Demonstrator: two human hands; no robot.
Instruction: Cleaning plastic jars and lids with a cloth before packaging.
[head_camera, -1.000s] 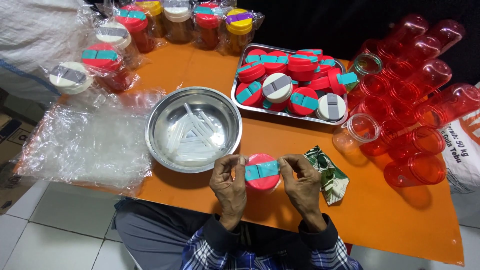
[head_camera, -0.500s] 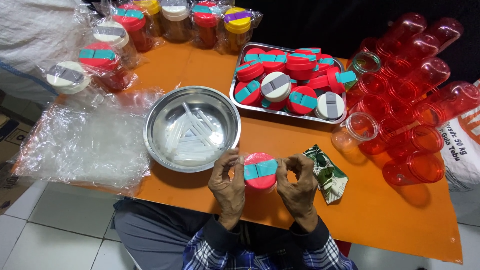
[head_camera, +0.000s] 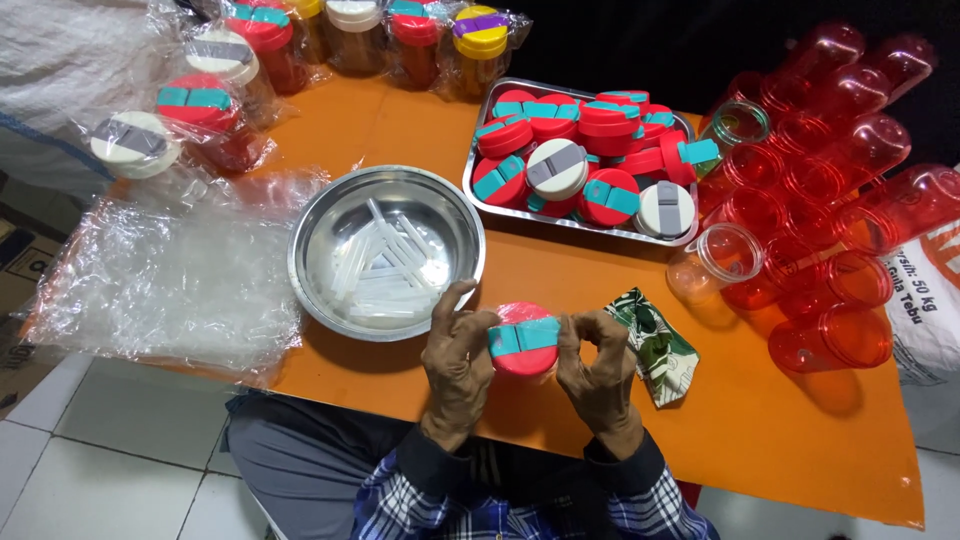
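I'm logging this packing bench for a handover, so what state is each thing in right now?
red lid: held between both hands, teal handle strip on top.
left hand: gripping the lid's left edge.
right hand: gripping the lid's right edge.
steel bowl: holds loose white strips.
steel tray: piled with lids.
red jars: open, lying on their sides.
foil wrapper: crumpled on the table.

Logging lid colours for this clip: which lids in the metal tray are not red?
Two white lids with grey handles: one near the tray's middle, one at its front right corner. All other lids there are red with teal handles.
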